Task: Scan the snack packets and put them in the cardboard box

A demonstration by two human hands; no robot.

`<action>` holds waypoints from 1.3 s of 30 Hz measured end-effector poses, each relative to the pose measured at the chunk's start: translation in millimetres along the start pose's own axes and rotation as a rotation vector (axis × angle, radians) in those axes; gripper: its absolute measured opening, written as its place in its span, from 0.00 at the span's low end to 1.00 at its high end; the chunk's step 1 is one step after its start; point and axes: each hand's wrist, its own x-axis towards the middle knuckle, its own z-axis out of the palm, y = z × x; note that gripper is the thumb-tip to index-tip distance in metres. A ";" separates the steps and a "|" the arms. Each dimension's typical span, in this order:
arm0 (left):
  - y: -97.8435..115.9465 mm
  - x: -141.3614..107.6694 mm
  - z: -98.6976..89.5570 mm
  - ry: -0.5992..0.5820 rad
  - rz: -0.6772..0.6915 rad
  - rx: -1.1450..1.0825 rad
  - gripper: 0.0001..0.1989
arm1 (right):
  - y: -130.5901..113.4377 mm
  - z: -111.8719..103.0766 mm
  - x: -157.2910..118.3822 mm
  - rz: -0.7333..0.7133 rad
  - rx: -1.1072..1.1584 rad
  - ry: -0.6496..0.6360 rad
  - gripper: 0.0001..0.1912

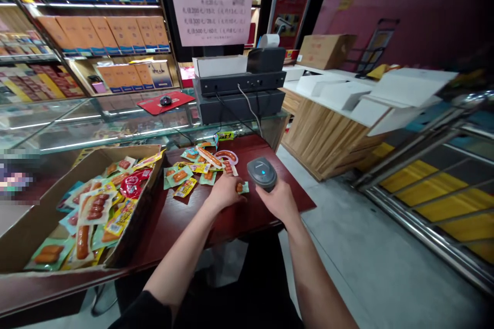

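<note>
My right hand (278, 201) is closed around the handle of a dark grey barcode scanner (261, 172), which has a small blue light on top. To its left, my left hand (226, 193) is curled over a small green-edged snack packet (243, 188), partly hidden by the fingers. Just beyond the fingers lies a packet of reddish sausage (229, 167). A loose pile of sealed sausage packets (179, 175) and yellow snack packets (185, 187) spreads over the dark red tabletop (170, 234) beside and behind my left hand.
An open cardboard box (133, 236) full of packaged snacks stands at the left. Behind the table are a glass counter (85, 118), a red mouse pad (154, 105) and a cash drawer (241, 105) with cables. A metal railing (420, 231) runs along the right.
</note>
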 end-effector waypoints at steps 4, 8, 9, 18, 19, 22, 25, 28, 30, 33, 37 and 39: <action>-1.0 -1.9 5.4 0.094 0.010 0.020 0.12 | -0.3 2.7 -0.9 -0.003 0.014 -0.018 0.12; -29.2 -8.0 -11.6 0.230 -0.150 -0.371 0.09 | -7.7 8.8 -4.5 -0.032 0.045 -0.078 0.13; -38.9 -11.3 -20.1 0.264 -0.192 -0.538 0.10 | -10.9 11.8 -5.7 -0.051 0.060 -0.097 0.14; -88.5 -73.3 -99.3 0.453 -0.308 -1.124 0.23 | -65.3 67.5 -13.8 -0.130 0.232 -0.341 0.15; -89.4 -80.0 -104.9 0.460 -0.300 -1.119 0.23 | -73.3 72.8 -13.6 -0.143 0.244 -0.356 0.15; -91.2 -96.2 -118.6 0.494 -0.298 -1.087 0.25 | -93.5 84.2 -11.8 -0.213 0.300 -0.386 0.17; -94.9 -105.3 -128.5 0.604 -0.349 -0.991 0.22 | -102.8 91.3 -10.8 -0.255 0.326 -0.433 0.19; -101.5 -108.6 -135.0 0.677 -0.379 -0.929 0.17 | -103.3 95.4 -13.5 -0.249 0.307 -0.467 0.19; -105.9 -108.8 -137.6 0.673 -0.364 -0.935 0.17 | -102.5 96.2 -16.7 -0.238 0.292 -0.482 0.18; -109.1 -108.1 -139.3 0.660 -0.337 -0.950 0.16 | -103.0 95.5 -20.6 -0.223 0.281 -0.484 0.17; -106.6 -106.2 -138.8 0.652 -0.317 -0.950 0.15 | -105.3 92.9 -20.8 -0.243 0.290 -0.459 0.18; -104.2 -105.5 -137.9 0.651 -0.315 -0.940 0.15 | -106.4 91.5 -20.1 -0.251 0.291 -0.453 0.18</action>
